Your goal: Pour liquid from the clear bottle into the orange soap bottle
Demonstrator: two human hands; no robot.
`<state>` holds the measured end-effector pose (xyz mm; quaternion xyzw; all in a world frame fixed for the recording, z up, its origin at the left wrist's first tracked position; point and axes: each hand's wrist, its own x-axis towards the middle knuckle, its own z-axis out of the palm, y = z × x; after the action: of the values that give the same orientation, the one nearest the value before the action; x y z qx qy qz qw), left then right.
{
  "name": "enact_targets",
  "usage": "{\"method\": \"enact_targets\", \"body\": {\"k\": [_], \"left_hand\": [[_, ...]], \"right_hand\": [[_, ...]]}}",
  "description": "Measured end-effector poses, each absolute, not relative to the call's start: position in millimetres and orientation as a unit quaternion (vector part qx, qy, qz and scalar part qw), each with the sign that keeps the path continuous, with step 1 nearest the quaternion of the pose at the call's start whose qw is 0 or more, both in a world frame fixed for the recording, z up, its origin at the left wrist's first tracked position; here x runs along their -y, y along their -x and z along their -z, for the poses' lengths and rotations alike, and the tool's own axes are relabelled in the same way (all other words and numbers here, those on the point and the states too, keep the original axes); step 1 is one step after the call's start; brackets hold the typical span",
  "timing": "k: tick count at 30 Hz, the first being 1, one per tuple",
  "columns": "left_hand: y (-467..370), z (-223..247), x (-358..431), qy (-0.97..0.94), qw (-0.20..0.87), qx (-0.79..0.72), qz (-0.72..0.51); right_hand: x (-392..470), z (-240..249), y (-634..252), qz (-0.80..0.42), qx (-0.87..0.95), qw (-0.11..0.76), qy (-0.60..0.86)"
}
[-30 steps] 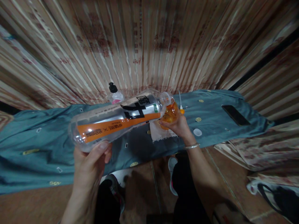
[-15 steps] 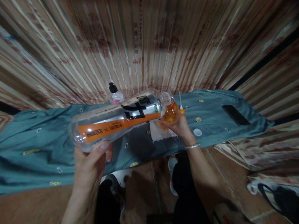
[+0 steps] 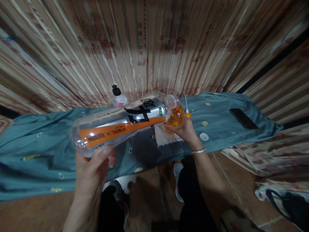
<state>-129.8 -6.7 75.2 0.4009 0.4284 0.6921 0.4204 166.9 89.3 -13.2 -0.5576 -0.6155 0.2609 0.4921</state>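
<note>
The left hand (image 3: 93, 167) grips the bottom end of a big clear bottle (image 3: 120, 124) (it has an orange stripe). The bottle lies tipped on its side above the blue cloth (image 3: 36, 145). Its open mouth touches a small orange bottle (image 3: 175, 116), which the right hand (image 3: 184, 130) holds tight. Farther back stand a black-capped bottle (image 3: 118, 96) and a dark phone (image 3: 243, 118).
</note>
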Motion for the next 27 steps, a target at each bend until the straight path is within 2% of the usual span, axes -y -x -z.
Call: {"method": "enact_targets", "body": {"k": [27], "left_hand": [[126.7, -78.6, 8.1, -0.399, 0.419, -0.436, -0.69]], "right_hand": [[-89.1, 14.6, -167.6, -0.262, 0.618, 0.497, 0.551]]}}
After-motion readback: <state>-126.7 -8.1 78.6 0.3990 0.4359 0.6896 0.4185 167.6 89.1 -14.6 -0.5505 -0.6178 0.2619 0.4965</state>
